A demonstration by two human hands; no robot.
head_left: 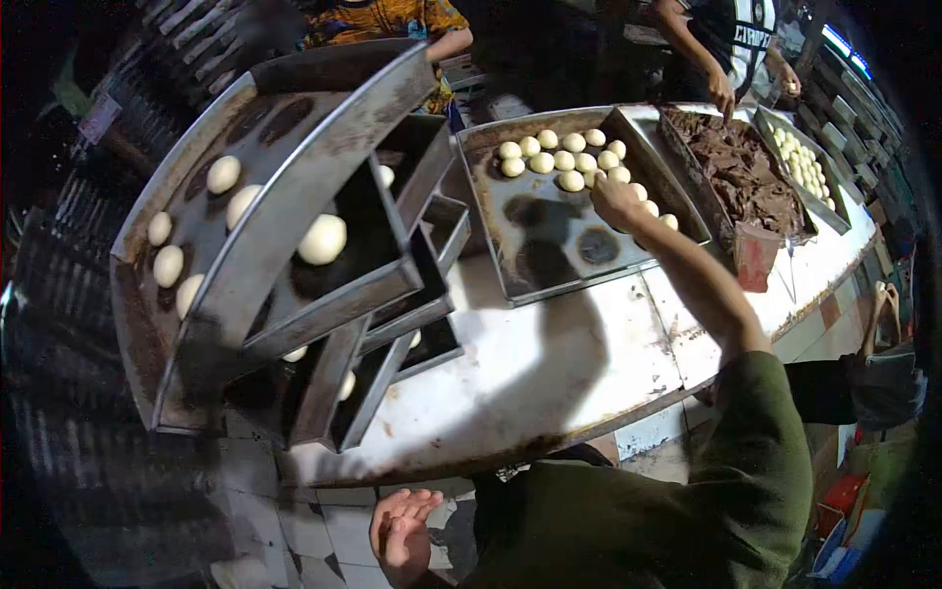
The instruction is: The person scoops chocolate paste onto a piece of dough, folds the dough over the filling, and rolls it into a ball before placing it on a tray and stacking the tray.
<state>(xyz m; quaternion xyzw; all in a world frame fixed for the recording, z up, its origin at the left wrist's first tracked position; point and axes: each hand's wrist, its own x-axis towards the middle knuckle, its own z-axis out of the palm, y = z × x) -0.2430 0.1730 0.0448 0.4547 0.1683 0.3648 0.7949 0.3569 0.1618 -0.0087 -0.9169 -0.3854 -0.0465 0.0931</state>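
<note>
The dough balls cluster at the tray's far end, its raised walls likely there to stop them rolling. My right hand reaches among them; whether it pinches one, I cannot tell. My left hand, empty and loosely spread, is well apart, by the table's near edge.

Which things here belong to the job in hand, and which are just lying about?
Job in hand, seemingly:
right hand
dough balls
middle tray
stacked trays
brown paste

Lying about, seemingly, lower right:
red object
blue object
</note>
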